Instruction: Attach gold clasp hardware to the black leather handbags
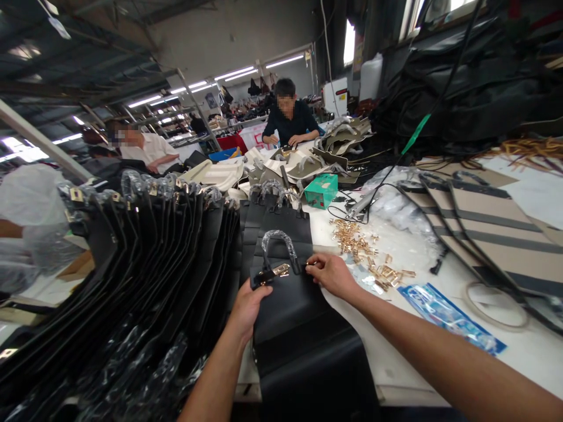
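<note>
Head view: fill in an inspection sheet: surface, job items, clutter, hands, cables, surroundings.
Surface: white tabletop, largely covered.
Job items: flat black leather-like panel; curved plastic-wrapped handle over it; scattered gold-coloured metal fittings to its right.
Clutter: green rectangular box, glossy blue-and-white packet.
Hands: left hand grips the panel's left edge; right hand pinches what looks like a small gold-coloured piece.
Cables: thin black cable with green wrap, hanging above the table.
Surroundings: dark-shirted co-worker, white-shirted co-worker.
</note>
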